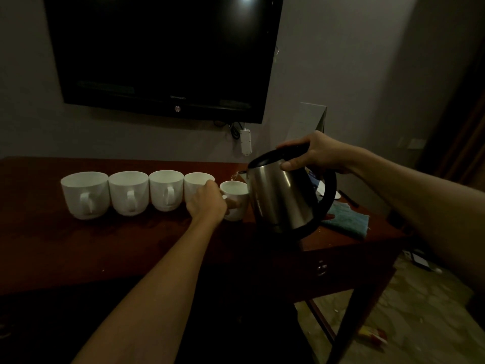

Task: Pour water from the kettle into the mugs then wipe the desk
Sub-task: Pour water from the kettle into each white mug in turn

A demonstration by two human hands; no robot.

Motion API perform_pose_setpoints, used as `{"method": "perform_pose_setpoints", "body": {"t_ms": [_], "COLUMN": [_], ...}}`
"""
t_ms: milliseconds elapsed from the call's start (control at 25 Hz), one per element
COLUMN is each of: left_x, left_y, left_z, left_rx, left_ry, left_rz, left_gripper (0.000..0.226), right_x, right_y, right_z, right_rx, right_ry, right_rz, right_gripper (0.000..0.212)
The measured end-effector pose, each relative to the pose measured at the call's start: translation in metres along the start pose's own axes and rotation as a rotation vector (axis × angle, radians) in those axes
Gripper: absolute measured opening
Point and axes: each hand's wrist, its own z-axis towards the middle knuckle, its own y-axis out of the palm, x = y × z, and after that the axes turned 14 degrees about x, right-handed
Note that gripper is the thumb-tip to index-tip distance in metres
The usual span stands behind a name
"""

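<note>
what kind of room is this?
Probably a hotel room: wall-mounted TV above a dark wooden desk, a row of matching white mugs and an electric kettle on hand.

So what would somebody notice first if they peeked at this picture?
Probably the shiny kettle tipped over at the right, gripped by the right hand, pouring a thin stream into the end mug that the left hand holds. Next, the row of white mugs on the dark desk, under a big black TV.
</note>
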Motion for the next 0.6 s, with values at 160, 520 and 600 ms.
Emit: {"method": "perform_pose_setpoints", "body": {"t_ms": [160,520,600], "left_x": [0.000,0.006,0.007], "left_y": [-0.001,-0.016,-0.015], "left_z": [-0.001,-0.009,-0.010], "left_rx": [0.006,-0.018,-0.028], "left_ry": [-0.004,-0.003,-0.008], "left_rz": [0.006,-0.056,-0.069], "left_gripper": [0.036,0.048,0.050], "right_x": [0.000,0.002,0.003], "right_y": [-0.001,0.000,-0.001], "right_z": [-0.002,-0.006,-0.007], "right_rx": [-0.006,0.004,0.010], "right_ry": [0.015,0.022,0.035], "right_rz": [0.014,0.040,0.056], "right_gripper": [0.055,0.060,0.066]}}
